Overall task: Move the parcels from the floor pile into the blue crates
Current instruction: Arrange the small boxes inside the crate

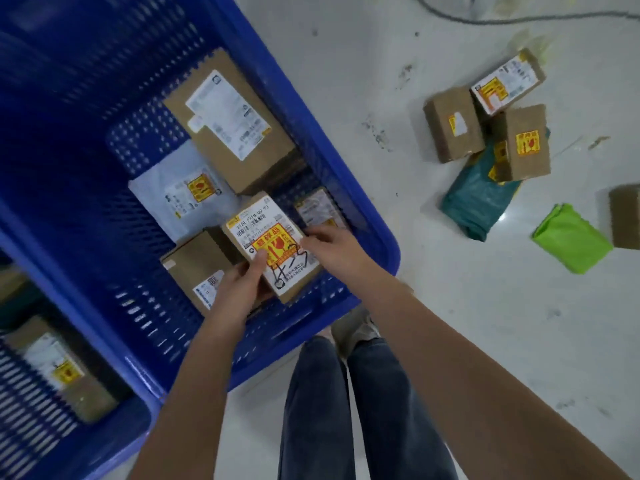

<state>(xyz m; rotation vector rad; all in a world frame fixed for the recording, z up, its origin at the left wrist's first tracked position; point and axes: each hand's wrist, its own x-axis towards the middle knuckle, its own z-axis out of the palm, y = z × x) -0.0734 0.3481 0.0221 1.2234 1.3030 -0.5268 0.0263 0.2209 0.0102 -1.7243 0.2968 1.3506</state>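
Both hands hold a small brown parcel (258, 230) with a white label and a yellow-red sticker, low inside the big blue crate (367, 216). My left hand (239, 289) grips its near left edge, thumb on the label. My right hand (329, 245) holds its right side. In the crate lie a large brown box (232, 123), a white mailer (176, 194), a brown box (194, 268) at the near left and a small parcel (317, 209) by the right wall. The floor pile at the right has three brown boxes (453, 124), a teal bag (478, 199) and a green bag (571, 239).
A second blue crate (114, 445) at the lower left holds a brown labelled box (59, 368). Another brown box (625, 216) sits at the right edge. A dark cable (485, 17) runs across the pale floor at the top. My legs and a shoe (353, 327) stand beside the crate.
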